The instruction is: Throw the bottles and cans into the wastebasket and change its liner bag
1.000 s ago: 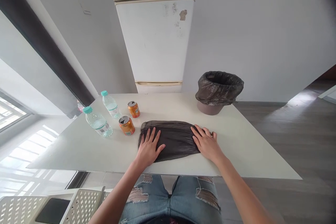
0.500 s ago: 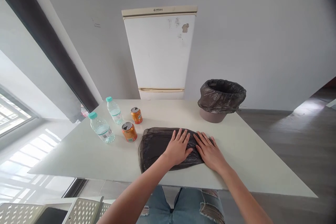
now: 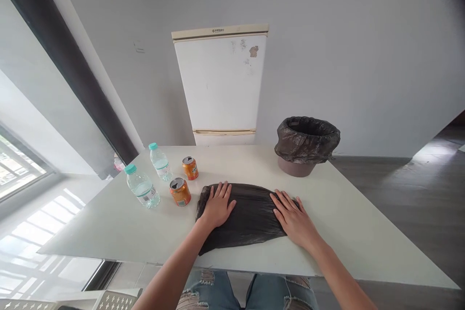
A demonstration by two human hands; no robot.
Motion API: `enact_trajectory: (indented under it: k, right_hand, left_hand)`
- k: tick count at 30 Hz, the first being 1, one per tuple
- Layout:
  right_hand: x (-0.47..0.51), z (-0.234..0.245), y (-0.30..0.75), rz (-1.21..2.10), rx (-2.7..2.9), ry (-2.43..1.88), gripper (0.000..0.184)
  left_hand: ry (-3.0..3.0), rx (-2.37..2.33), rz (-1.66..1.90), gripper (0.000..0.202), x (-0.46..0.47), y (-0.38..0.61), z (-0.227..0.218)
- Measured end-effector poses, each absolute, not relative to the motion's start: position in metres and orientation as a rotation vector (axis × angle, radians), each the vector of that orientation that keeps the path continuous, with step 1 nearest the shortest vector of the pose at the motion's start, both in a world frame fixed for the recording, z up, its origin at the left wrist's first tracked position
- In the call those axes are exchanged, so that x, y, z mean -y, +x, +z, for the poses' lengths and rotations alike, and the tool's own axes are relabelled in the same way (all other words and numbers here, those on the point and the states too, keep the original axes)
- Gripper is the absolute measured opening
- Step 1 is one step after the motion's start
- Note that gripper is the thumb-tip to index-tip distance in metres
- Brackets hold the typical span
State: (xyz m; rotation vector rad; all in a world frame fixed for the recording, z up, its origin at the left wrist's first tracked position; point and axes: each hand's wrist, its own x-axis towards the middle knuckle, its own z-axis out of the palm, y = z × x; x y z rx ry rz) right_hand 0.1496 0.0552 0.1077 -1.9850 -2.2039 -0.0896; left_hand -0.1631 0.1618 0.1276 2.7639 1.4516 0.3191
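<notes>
A black plastic garbage bag (image 3: pixel 250 213) lies spread flat on the white table (image 3: pixel 348 232) in front of me. My left hand (image 3: pixel 218 206) rests palm down on the bag's left part, fingers stretched out. On its right end lies my right hand (image 3: pixel 293 217), also flat with the fingers apart. Left of the bag, close to my left hand, stand two orange drink cans, the nearer can (image 3: pixel 180 192) and the farther can (image 3: pixel 190 168), both with opened tops.
Two clear water bottles with teal caps, one nearer (image 3: pixel 143 188) and one farther (image 3: pixel 160 162), stand at the table's left. A brown trash bin (image 3: pixel 296 168) lined with a black bag sits at the back right. Behind the table is a white refrigerator (image 3: pixel 221 87).
My left hand has slid left across the bag, which now lies smoother and stretched between my hands. My right hand has stayed at the bag's right end. The camera view has tilted up slightly.
</notes>
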Motion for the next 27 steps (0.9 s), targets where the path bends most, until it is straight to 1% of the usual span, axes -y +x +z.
enact_trajectory:
  k: [8, 15, 18, 23, 27]
  right_hand:
    - [-0.055, 0.114, 0.147, -0.036, 2.213, -2.045, 0.063]
    - [-0.053, 0.114, 0.147, 0.011, 2.176, -1.989, 0.063]
    - [-0.055, 0.114, 0.15, 0.026, 2.049, -1.943, 0.062]
    - [-0.062, 0.112, 0.161, -0.045, 1.84, -1.916, 0.05]
    - [-0.065, 0.113, 0.163, -0.054, 1.788, -2.011, 0.039]
  left_hand:
    - [2.732, -1.636, 0.353, 0.064, -0.16, -0.203, 0.124]
    - [2.656, -1.611, 0.451, 0.059, -0.167, -0.211, 0.124]
    - [2.615, -1.632, 0.478, 0.056, -0.177, -0.216, 0.13]
    - [2.602, -1.633, 0.479, 0.049, -0.189, -0.219, 0.141]
    - [2.596, -1.604, 0.521, 0.028, -0.186, -0.215, 0.15]
